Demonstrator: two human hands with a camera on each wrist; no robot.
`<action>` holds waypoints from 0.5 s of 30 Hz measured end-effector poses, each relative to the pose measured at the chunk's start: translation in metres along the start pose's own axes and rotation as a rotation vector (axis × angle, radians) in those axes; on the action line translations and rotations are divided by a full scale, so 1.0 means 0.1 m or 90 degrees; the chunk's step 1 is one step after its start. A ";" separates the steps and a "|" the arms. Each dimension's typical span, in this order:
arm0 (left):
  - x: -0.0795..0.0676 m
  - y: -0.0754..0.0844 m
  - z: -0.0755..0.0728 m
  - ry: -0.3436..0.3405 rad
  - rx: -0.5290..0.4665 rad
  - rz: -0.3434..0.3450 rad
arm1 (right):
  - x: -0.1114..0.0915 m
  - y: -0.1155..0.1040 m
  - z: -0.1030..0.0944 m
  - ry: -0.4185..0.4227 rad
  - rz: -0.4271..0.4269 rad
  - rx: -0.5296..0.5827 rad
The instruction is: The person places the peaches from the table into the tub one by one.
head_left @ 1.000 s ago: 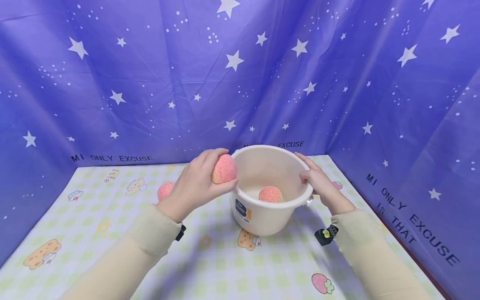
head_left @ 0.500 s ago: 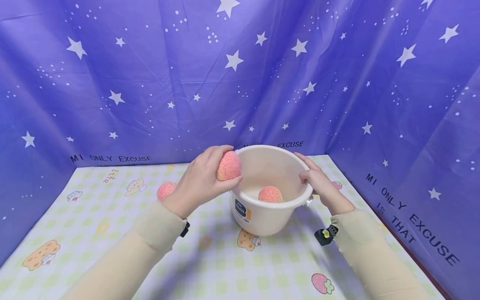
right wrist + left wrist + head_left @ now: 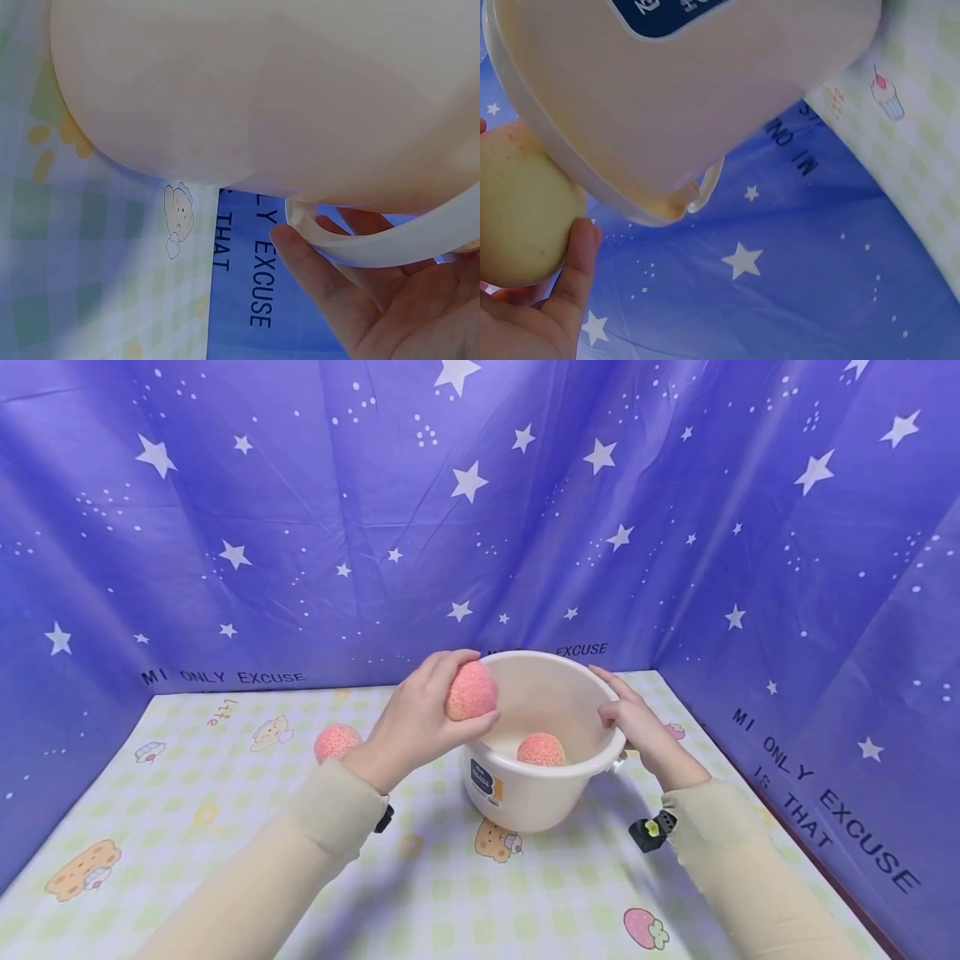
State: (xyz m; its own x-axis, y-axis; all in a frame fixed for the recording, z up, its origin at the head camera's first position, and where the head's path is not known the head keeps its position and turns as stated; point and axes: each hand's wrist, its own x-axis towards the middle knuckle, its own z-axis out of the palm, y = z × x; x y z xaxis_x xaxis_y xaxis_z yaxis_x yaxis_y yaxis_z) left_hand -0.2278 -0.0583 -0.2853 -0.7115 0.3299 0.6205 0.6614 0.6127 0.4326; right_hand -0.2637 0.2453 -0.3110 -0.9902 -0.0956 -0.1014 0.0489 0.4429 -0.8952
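Pink-and-yellow speckled ball (image 3: 471,690), grasped by the left hand (image 3: 416,714) with curled fingers, is at ten o'clock of the white plastic bucket (image 3: 525,797), which the right hand (image 3: 643,727) grips at three. I judge this a carry inward; next calls for release inside.

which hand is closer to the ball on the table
Left. The left hand is right of that ball; the right hand is farther, gripping the right rim of the bucket.

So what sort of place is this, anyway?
Probably a small makeshift indoor booth, perhaps for filming, though I can't be sure. A starry blue curtain screens the back and sides, a checked tablecloth covers the work surface, and a small black device sits at one wrist.
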 end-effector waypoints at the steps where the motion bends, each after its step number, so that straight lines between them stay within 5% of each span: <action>1: 0.01 0.00 0.01 -0.006 -0.012 -0.013 | 0.00 0.00 0.00 0.001 0.001 0.000; 15: 0.10 0.06 0.10 -0.041 -0.055 -0.077 | 0.00 0.00 0.01 0.003 0.003 0.004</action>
State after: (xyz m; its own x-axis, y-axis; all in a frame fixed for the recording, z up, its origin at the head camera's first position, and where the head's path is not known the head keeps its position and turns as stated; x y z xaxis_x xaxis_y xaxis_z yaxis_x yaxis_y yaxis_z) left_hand -0.2334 -0.0439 -0.2832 -0.7988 0.3054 0.5184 0.5865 0.5873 0.5577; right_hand -0.2635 0.2446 -0.3108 -0.9906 -0.0890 -0.1040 0.0549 0.4377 -0.8974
